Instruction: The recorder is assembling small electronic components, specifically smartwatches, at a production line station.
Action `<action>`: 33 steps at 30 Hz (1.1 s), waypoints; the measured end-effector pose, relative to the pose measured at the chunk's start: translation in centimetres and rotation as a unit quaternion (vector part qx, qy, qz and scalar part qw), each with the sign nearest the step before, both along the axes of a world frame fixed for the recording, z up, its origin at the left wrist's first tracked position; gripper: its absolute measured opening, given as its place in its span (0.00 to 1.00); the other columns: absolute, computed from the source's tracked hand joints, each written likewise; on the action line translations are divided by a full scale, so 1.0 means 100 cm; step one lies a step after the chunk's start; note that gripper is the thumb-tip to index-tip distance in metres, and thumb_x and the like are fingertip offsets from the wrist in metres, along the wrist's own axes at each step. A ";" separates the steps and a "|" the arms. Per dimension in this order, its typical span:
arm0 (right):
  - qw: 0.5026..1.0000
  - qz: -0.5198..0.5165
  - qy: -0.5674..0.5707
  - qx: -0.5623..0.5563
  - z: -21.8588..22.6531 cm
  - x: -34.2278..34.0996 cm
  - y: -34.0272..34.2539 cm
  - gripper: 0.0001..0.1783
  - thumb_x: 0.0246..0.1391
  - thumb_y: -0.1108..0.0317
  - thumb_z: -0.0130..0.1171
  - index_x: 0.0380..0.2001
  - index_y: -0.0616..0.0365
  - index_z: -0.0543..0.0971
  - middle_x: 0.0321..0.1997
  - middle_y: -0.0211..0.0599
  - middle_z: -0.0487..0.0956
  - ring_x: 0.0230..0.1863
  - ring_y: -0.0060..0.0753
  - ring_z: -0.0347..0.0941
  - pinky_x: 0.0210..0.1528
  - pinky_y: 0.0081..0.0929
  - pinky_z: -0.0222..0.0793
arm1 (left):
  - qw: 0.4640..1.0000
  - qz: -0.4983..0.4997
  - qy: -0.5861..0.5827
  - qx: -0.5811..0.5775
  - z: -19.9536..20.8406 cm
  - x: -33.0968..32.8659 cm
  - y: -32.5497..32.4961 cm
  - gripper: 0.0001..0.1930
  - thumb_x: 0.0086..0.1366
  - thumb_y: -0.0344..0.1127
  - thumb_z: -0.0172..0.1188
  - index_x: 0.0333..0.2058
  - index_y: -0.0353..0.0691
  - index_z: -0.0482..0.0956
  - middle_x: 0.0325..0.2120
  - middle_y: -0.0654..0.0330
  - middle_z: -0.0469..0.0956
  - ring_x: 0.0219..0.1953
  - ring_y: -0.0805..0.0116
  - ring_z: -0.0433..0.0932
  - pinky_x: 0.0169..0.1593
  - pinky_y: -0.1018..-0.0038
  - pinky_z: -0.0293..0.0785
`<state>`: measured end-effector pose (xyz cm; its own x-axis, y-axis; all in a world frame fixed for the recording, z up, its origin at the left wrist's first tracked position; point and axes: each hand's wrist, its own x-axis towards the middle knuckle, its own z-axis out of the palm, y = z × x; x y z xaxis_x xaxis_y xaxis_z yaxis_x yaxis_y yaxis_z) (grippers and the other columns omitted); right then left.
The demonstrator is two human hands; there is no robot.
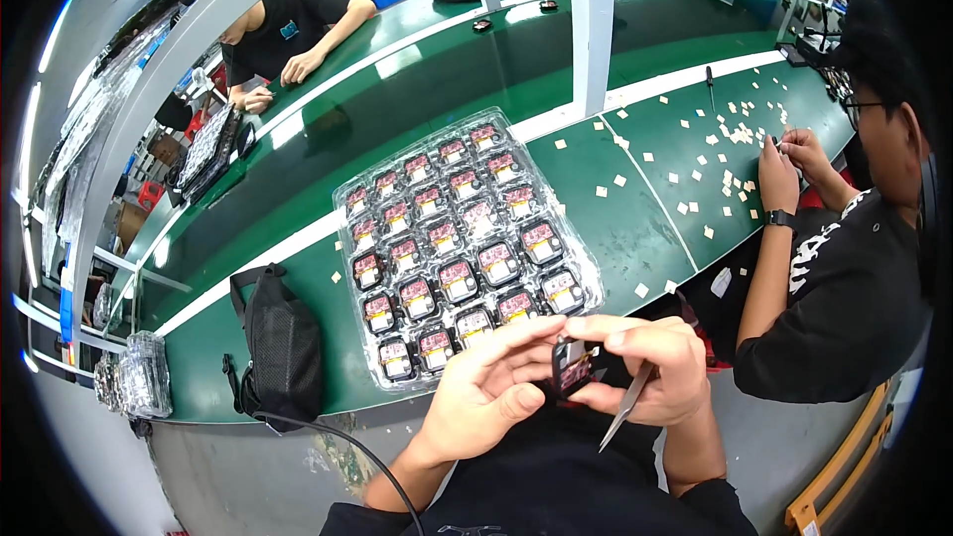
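Note:
My left hand and my right hand meet in front of my chest, both gripping one small black module with a reddish and yellow face. Metal tweezers also sit in my right hand, pointing down and to the left. Just beyond my hands a clear plastic tray lies on the green workbench, filled with several rows of the same small black modules.
A black bag with a cable lies left of the tray. Small beige squares are scattered at the right, where a person in black works. A white post stands behind the tray. Other people sit across the bench. Stacked trays lie at far left.

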<state>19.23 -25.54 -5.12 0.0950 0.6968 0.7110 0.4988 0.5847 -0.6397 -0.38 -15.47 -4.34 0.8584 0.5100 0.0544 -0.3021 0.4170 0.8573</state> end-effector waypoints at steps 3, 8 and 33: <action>0.999 0.036 -0.017 -0.004 -0.003 -0.006 0.001 0.34 0.44 0.66 0.81 0.49 0.58 0.70 0.47 0.59 0.85 0.26 0.33 0.85 0.23 0.21 0.79 | 0.994 -0.084 -0.017 -0.064 -0.013 -0.002 0.005 0.34 0.68 0.37 0.68 0.65 0.25 0.65 0.56 0.48 0.76 0.57 0.60 0.78 0.64 0.63 0.72; 0.997 -0.059 0.001 -0.045 0.009 -0.019 -0.002 0.33 0.41 0.64 0.82 0.48 0.58 0.74 0.49 0.46 0.81 0.26 0.26 0.80 0.26 0.21 0.77 | 0.988 -0.042 -0.034 -0.142 -0.012 -0.004 0.002 0.31 0.62 0.37 0.72 0.58 0.26 0.70 0.51 0.47 0.77 0.53 0.59 0.80 0.60 0.64 0.77; 0.936 -0.270 -0.224 0.035 -0.019 -0.039 -0.006 0.18 0.40 0.80 0.69 0.40 0.62 0.86 0.34 0.35 0.78 0.23 0.29 0.71 0.23 0.23 0.67 | 0.986 0.162 0.003 -0.025 -0.025 -0.005 -0.012 0.34 0.53 0.33 0.80 0.55 0.27 0.71 0.50 0.45 0.76 0.51 0.54 0.82 0.54 0.54 0.85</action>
<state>15.35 -26.11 -7.07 0.1010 0.5831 0.8061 0.9427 0.2028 -0.2648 -0.90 -16.70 -6.87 0.6499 0.7598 0.0186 -0.4222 0.3407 0.8400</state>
